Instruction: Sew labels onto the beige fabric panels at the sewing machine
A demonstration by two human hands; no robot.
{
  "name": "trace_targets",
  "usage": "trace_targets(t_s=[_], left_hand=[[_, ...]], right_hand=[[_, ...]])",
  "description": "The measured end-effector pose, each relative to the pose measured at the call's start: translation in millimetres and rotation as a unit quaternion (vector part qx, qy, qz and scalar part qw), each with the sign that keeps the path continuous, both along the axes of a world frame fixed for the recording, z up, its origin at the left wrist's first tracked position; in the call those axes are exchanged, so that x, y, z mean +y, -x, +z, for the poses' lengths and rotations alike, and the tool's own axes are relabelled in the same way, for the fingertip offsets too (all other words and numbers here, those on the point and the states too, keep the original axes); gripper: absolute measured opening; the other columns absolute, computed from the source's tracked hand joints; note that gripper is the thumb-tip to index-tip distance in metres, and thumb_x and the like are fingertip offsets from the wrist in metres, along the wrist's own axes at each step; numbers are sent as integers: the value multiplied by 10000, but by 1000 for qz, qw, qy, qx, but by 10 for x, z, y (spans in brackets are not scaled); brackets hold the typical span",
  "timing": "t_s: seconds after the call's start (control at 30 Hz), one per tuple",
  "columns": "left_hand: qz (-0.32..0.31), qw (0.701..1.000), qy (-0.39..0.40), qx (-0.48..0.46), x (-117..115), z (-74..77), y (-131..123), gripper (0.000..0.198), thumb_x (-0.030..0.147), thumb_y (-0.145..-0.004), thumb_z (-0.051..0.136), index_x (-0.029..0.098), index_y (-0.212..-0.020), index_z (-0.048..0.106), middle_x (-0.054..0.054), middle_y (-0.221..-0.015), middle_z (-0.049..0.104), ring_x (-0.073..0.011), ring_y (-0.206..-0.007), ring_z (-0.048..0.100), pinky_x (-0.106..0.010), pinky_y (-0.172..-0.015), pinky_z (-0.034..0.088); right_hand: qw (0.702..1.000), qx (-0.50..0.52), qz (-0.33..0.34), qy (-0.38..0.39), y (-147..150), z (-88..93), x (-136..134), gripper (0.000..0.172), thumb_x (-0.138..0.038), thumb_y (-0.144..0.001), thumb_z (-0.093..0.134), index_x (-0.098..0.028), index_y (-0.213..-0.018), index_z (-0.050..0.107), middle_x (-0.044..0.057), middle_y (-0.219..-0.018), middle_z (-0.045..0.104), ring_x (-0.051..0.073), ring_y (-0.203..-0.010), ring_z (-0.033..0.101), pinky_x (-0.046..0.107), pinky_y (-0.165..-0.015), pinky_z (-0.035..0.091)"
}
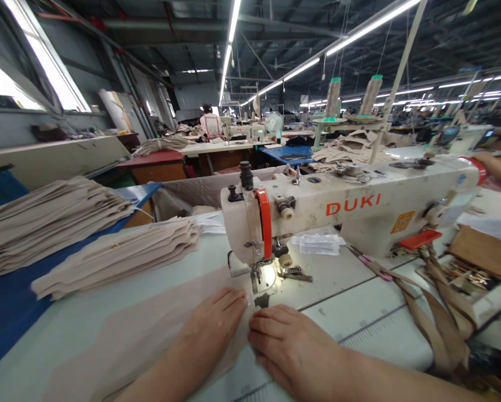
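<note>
A white DUKI sewing machine [351, 209] stands on the pale table [359, 296], its needle area lit. A beige fabric piece [149, 329] lies flat on the table and runs up to the presser foot [256, 279]. My left hand [216, 326] lies flat on the fabric, fingers stretched toward the needle. Just right of it my right hand [287, 340] presses the fabric's edge with its fingers held together and extended. Both hands sit directly in front of the presser foot.
Stacks of beige cut pieces [120, 254] lie at the left, with a bigger pile [44, 220] on a blue surface. Beige straps [434, 307] hang off the table's right side. Paper slips [317, 243] lie behind the needle. Another person's arm [499, 167] shows at far right; other workstations stand behind.
</note>
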State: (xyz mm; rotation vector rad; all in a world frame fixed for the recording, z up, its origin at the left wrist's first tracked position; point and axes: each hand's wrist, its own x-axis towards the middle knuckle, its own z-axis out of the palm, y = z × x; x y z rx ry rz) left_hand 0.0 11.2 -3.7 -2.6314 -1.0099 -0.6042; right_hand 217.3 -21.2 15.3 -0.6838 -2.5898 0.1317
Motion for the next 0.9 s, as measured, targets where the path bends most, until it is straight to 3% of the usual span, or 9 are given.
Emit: trace_targets(t_s=[0.23,0.37,0.5,0.6,0.77,0.9], left_hand=[[-5,1000,-5,-20,6,-53,-1,395,6,-861,351,187,-1059,641,-54,-1019,718,-206,-949,661,-330,-912,546],[-18,999,-21,-21,2,3,-14,382,-11,-868,347,166,-1034,643,-55,-981,720,-196,-908,669,-312,-881,559],[-31,999,-19,-2,14,101,-29,345,-11,-879,377,155,-1006,651,-56,-966,729,-185,-902,679,-294,-861,570],[-35,999,-11,-5,11,156,-34,325,3,-890,385,159,-966,660,-58,-960,737,-187,-897,685,-302,-861,576],[-17,999,17,-30,-58,158,-2,295,94,-907,413,157,-1028,674,-79,-1033,737,-202,-956,690,-332,-893,579],[14,999,25,-36,-155,90,30,305,185,-908,472,157,-1146,659,-98,-1162,711,-227,-1055,674,-365,-929,568]], right_hand=[[1000,7,3,4,-3,-19,-2,211,-202,-957,515,-120,-1097,650,97,-1115,693,218,-1075,601,321,-964,453],[1000,4,3,18,-14,6,0,216,-190,-958,504,-115,-1092,657,110,-1144,687,217,-1087,598,316,-982,445],[997,-21,20,67,-44,139,42,218,-201,-959,506,-125,-1089,663,97,-1156,677,206,-1106,586,296,-1024,414],[994,-71,18,83,-40,269,135,180,-197,-947,526,-128,-1017,677,83,-1054,691,200,-1024,603,288,-984,432],[992,-112,-51,24,42,279,361,160,-172,-943,528,-129,-1000,671,82,-917,677,210,-890,595,316,-864,456],[992,-115,-46,-30,84,162,460,157,-158,-933,544,-124,-1022,670,86,-904,660,216,-884,573,322,-841,441]])
